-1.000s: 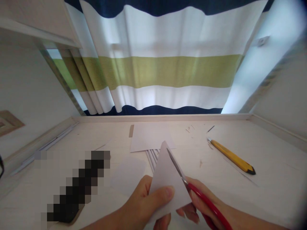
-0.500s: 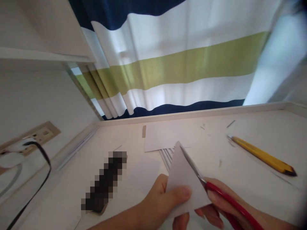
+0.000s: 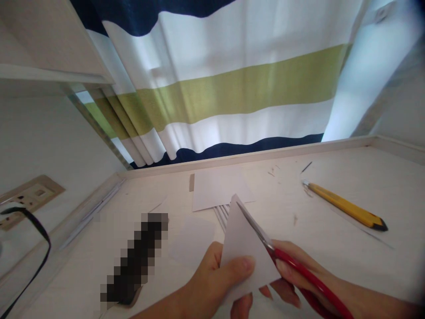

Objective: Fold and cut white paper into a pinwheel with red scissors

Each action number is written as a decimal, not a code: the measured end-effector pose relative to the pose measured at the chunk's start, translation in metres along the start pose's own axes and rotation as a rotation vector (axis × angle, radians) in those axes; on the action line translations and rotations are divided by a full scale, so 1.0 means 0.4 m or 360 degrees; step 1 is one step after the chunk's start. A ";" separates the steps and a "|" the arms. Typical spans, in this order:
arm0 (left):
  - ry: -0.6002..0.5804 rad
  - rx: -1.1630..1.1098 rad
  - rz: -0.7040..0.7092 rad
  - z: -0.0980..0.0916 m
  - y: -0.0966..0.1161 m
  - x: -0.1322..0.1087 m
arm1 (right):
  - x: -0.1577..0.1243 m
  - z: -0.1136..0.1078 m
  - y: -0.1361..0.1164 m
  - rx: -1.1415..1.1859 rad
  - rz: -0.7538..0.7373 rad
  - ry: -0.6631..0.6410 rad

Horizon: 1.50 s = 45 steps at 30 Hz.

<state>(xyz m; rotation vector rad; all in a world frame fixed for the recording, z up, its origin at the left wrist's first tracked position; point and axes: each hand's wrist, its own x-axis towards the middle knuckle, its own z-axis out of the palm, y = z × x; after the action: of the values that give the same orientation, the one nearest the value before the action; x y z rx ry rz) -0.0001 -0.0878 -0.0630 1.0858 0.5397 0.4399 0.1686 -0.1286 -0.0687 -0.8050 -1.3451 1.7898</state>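
A piece of white paper (image 3: 237, 241), narrowing to a point at the top, is pinched in my left hand (image 3: 222, 277), thumb on its near face and fingers behind. My right hand (image 3: 299, 266) grips the red handles of a pair of scissors (image 3: 310, 277). The metal blades lie along the paper's right slanting edge, reaching almost to its tip. Whether the blades are fully closed is hard to make out. Behind the paper, a white sheet (image 3: 215, 188) lies on several thin white strips (image 3: 221, 215). Left of my hands rests another pale sheet (image 3: 192, 239).
A yellow utility knife (image 3: 345, 206) lies at the right, with a dark thin piece (image 3: 306, 167) and small scraps near its tip. At the left is a blurred-out dark phone-like object (image 3: 133, 266). A black cable (image 3: 41, 235) runs from the wall socket (image 3: 33, 197). Curtains (image 3: 212, 97) hang behind.
The whole view has shifted a little, so things appear further left. Paper and scissors keep nearly the same pose, with the blades still at the paper's right edge.
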 end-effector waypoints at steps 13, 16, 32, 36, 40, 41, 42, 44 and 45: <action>-0.0036 -0.0052 -0.0030 -0.001 0.004 -0.002 | 0.005 0.003 -0.009 -0.0024 0.0007 0.0026; -0.0003 -0.0083 -0.0037 0.000 0.003 -0.003 | 0.006 0.004 -0.012 0.0002 0.0005 0.0011; 0.0003 -0.0055 -0.0122 -0.005 0.000 -0.003 | 0.007 -0.002 -0.006 0.0067 0.0035 -0.0016; 0.0051 0.0111 -0.0144 0.004 0.012 -0.008 | 0.000 -0.002 -0.009 0.0050 0.0042 -0.0038; 0.0060 0.0460 -0.0084 0.015 0.042 -0.022 | -0.007 0.008 -0.019 0.0107 0.0208 0.0028; 0.0082 0.0547 -0.0056 0.017 0.051 -0.026 | -0.009 0.010 -0.020 0.0121 0.0249 0.0048; 0.0120 0.0639 -0.0026 0.019 0.060 -0.031 | -0.010 0.010 -0.020 0.0135 0.0286 0.0071; 0.0293 0.0875 0.0085 0.018 0.075 -0.036 | -0.013 0.008 -0.016 0.0149 0.0337 0.0108; 0.0365 0.0961 0.0149 0.017 0.080 -0.037 | -0.013 0.005 -0.013 0.0147 0.0346 0.0107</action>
<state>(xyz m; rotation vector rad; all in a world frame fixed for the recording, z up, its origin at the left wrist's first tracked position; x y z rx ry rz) -0.0101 -0.0883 -0.0284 1.6547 0.8590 0.5011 0.1707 -0.1334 -0.0628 -0.9824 -1.1594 1.9579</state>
